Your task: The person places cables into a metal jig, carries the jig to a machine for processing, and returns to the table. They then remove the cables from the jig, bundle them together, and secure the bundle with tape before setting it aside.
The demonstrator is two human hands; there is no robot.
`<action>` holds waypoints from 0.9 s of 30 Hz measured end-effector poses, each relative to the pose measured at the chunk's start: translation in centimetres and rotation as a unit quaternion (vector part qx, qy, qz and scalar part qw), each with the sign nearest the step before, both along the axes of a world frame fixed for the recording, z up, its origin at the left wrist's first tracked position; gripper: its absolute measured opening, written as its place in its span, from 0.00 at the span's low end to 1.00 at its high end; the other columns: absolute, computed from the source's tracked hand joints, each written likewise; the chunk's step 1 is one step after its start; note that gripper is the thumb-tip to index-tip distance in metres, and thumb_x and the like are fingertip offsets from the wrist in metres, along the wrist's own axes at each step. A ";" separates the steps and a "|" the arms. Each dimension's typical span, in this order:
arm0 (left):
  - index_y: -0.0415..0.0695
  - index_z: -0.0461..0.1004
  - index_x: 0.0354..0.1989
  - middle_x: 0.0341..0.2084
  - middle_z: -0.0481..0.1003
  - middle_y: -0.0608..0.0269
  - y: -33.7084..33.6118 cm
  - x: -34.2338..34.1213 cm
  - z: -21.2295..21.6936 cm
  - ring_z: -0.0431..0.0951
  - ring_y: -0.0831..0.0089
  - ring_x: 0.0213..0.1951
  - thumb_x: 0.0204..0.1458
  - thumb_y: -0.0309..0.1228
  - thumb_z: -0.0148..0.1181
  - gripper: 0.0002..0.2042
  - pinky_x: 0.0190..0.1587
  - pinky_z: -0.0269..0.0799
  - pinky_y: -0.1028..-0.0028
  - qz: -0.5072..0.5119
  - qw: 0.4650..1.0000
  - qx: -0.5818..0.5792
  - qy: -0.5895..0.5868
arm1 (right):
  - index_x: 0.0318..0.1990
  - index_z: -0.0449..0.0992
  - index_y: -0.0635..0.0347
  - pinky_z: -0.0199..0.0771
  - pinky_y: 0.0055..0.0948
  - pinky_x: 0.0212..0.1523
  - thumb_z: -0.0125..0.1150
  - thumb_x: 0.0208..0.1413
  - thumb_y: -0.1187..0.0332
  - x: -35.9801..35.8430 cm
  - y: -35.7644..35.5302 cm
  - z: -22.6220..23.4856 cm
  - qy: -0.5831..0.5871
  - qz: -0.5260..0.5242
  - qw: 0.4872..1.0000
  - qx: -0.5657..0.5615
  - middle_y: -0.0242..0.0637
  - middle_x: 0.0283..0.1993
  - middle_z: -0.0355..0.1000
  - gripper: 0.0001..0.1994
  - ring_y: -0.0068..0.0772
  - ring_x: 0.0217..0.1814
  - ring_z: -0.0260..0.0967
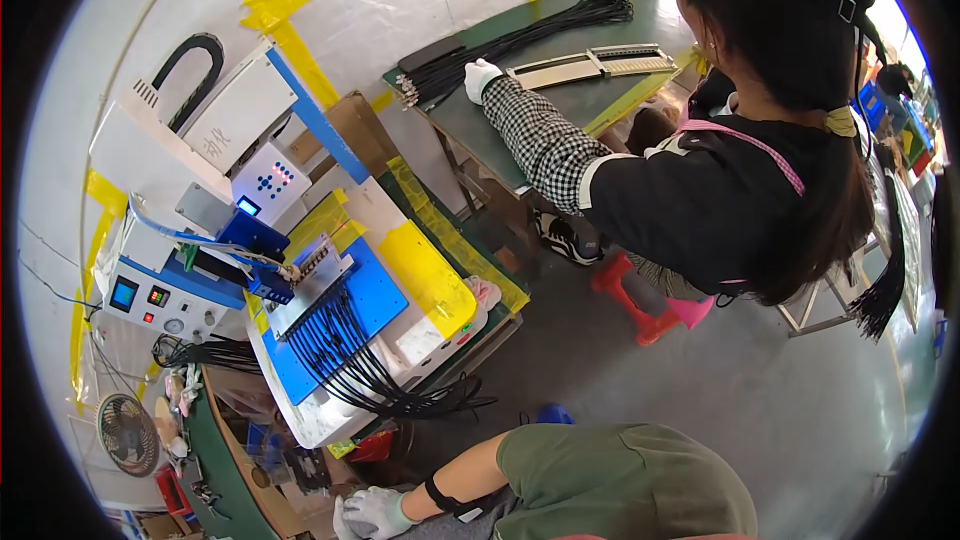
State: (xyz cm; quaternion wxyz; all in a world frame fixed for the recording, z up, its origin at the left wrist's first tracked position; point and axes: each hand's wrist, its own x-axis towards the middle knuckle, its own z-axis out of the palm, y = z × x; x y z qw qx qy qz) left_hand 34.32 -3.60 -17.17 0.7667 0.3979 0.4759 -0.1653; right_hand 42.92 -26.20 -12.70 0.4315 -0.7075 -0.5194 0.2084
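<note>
At the lower edge, my right hand (378,513) wears a white glove, with a black strap on the forearm. It rests low by grey cloth, its fingers bent over; whatever lies under them is hidden. A sliver of white glove beside it appears to belong to my left hand (341,522), mostly cut off by the frame edge. Beyond my hands stands a bench machine (270,180) with a white and blue frame. On its blue plate (375,290) sits a metal fixture (310,290), from which a row of black cables (350,350) fans out toward me.
A co-worker in a checked sleeve (540,135) has a gloved hand by a long slotted holder (570,70) and black cables (540,25) on a green table (480,125). A red stool (640,305) stands behind. A fan (128,432) and a green bench edge (225,470) are at left.
</note>
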 end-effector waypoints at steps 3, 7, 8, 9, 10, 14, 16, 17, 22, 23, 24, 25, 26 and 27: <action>0.45 0.74 0.53 0.47 0.77 0.57 -0.2 0.5 -0.2 0.76 0.59 0.50 0.62 0.53 0.51 0.24 0.53 0.74 0.61 -0.009 1.000 0.010 0.008 | 0.52 0.73 0.58 0.67 0.47 0.56 0.64 0.40 0.54 -0.2 1.0 -1.9 0.034 -0.033 0.995 0.085 0.45 0.57 0.68 0.30 0.50 0.59 0.64; 0.45 0.74 0.53 0.47 0.77 0.57 0.2 0.2 -0.1 0.77 0.59 0.50 0.62 0.53 0.52 0.24 0.53 0.74 0.61 -0.006 1.000 0.023 0.017 | 0.52 0.74 0.58 0.67 0.47 0.56 0.65 0.39 0.54 -0.5 1.3 -2.0 0.028 -0.040 0.995 0.084 0.45 0.56 0.68 0.30 0.50 0.59 0.64; 0.45 0.74 0.53 0.47 0.77 0.57 0.2 0.2 -0.2 0.77 0.59 0.50 0.62 0.53 0.52 0.24 0.53 0.74 0.61 -0.004 1.000 0.022 0.019 | 0.52 0.74 0.58 0.67 0.47 0.56 0.65 0.39 0.54 -0.5 1.4 -2.0 0.030 -0.038 0.995 0.083 0.45 0.56 0.68 0.30 0.50 0.59 0.64; 0.45 0.74 0.52 0.47 0.77 0.57 -0.1 0.2 0.2 0.77 0.59 0.50 0.62 0.53 0.52 0.23 0.53 0.74 0.61 -0.002 1.000 0.009 0.012 | 0.52 0.74 0.58 0.67 0.47 0.56 0.65 0.39 0.54 -0.6 1.4 -2.1 0.028 -0.046 0.995 0.087 0.45 0.56 0.68 0.30 0.50 0.59 0.64; 0.46 0.74 0.51 0.47 0.77 0.57 -0.6 0.4 0.7 0.77 0.60 0.49 0.62 0.52 0.52 0.23 0.53 0.74 0.61 0.000 1.000 -0.005 0.004 | 0.52 0.74 0.58 0.67 0.47 0.56 0.65 0.39 0.54 -0.8 1.5 -2.2 0.026 -0.053 0.994 0.090 0.45 0.56 0.68 0.30 0.49 0.59 0.64; 0.42 0.75 0.51 0.47 0.77 0.53 -0.7 -2.6 -2.0 0.77 0.56 0.49 0.60 0.51 0.56 0.24 0.54 0.74 0.60 -0.228 0.893 0.345 -0.177 | 0.52 0.74 0.58 0.67 0.47 0.55 0.66 0.38 0.54 -1.6 1.3 -2.1 0.024 -0.062 0.992 0.103 0.44 0.56 0.68 0.30 0.49 0.59 0.64; 0.40 0.75 0.52 0.47 0.77 0.50 -0.3 -2.5 -2.9 0.77 0.54 0.49 0.58 0.51 0.58 0.26 0.54 0.73 0.59 -0.320 0.758 0.510 -0.253 | 0.52 0.74 0.58 0.67 0.47 0.54 0.66 0.38 0.54 -0.9 1.4 -1.8 0.016 -0.059 0.992 0.111 0.44 0.56 0.68 0.30 0.49 0.59 0.64; 0.40 0.75 0.52 0.47 0.77 0.50 -0.4 -2.2 -3.2 0.77 0.54 0.49 0.59 0.51 0.57 0.25 0.54 0.73 0.59 -0.306 0.786 0.477 -0.247 | 0.52 0.74 0.58 0.67 0.47 0.54 0.66 0.38 0.54 -0.7 1.3 -2.0 0.009 -0.062 0.992 0.108 0.44 0.56 0.68 0.30 0.49 0.59 0.64; 0.41 0.74 0.52 0.47 0.77 0.51 -0.4 -2.6 -3.5 0.77 0.56 0.50 0.61 0.51 0.52 0.24 0.55 0.73 0.59 -0.228 0.905 0.301 -0.197 | 0.53 0.73 0.57 0.67 0.46 0.54 0.66 0.38 0.54 -1.2 1.4 -2.0 0.004 -0.058 0.994 0.091 0.45 0.56 0.68 0.31 0.49 0.58 0.65; 0.41 0.74 0.52 0.47 0.77 0.51 -0.3 -2.7 -3.5 0.77 0.56 0.50 0.62 0.51 0.52 0.24 0.55 0.73 0.59 -0.209 0.923 0.264 -0.185 | 0.54 0.73 0.57 0.67 0.45 0.54 0.66 0.39 0.54 -1.3 1.4 -2.0 0.005 -0.054 0.995 0.087 0.45 0.56 0.68 0.31 0.49 0.58 0.65; 0.42 0.74 0.52 0.47 0.77 0.51 -0.1 -2.9 -3.4 0.77 0.56 0.50 0.62 0.51 0.51 0.24 0.55 0.73 0.58 -0.190 0.939 0.227 -0.174 | 0.54 0.73 0.57 0.67 0.45 0.54 0.66 0.39 0.54 -1.5 1.5 -1.9 0.005 -0.051 0.995 0.087 0.45 0.56 0.68 0.31 0.49 0.58 0.65; 0.42 0.74 0.52 0.47 0.77 0.51 0.1 -3.0 -3.2 0.77 0.56 0.50 0.63 0.51 0.50 0.24 0.55 0.73 0.58 -0.169 0.953 0.191 -0.162 | 0.54 0.73 0.57 0.67 0.46 0.55 0.66 0.39 0.54 -1.6 1.5 -1.8 0.004 -0.046 0.995 0.083 0.45 0.57 0.68 0.32 0.49 0.58 0.65; 0.42 0.74 0.52 0.47 0.77 0.51 0.1 -2.4 -3.1 0.77 0.57 0.50 0.63 0.51 0.49 0.23 0.55 0.72 0.58 -0.150 0.964 0.154 -0.155 | 0.55 0.72 0.57 0.67 0.46 0.55 0.66 0.39 0.54 -1.1 1.5 -1.9 -0.001 -0.043 0.996 0.080 0.46 0.57 0.68 0.32 0.50 0.59 0.65; 0.42 0.73 0.52 0.47 0.77 0.51 0.2 -1.8 -3.0 0.77 0.57 0.50 0.64 0.51 0.48 0.23 0.55 0.72 0.58 -0.129 0.973 0.118 -0.148 | 0.55 0.72 0.57 0.67 0.46 0.55 0.66 0.39 0.54 -0.8 1.5 -1.9 -0.007 -0.039 0.996 0.077 0.46 0.57 0.68 0.32 0.50 0.59 0.65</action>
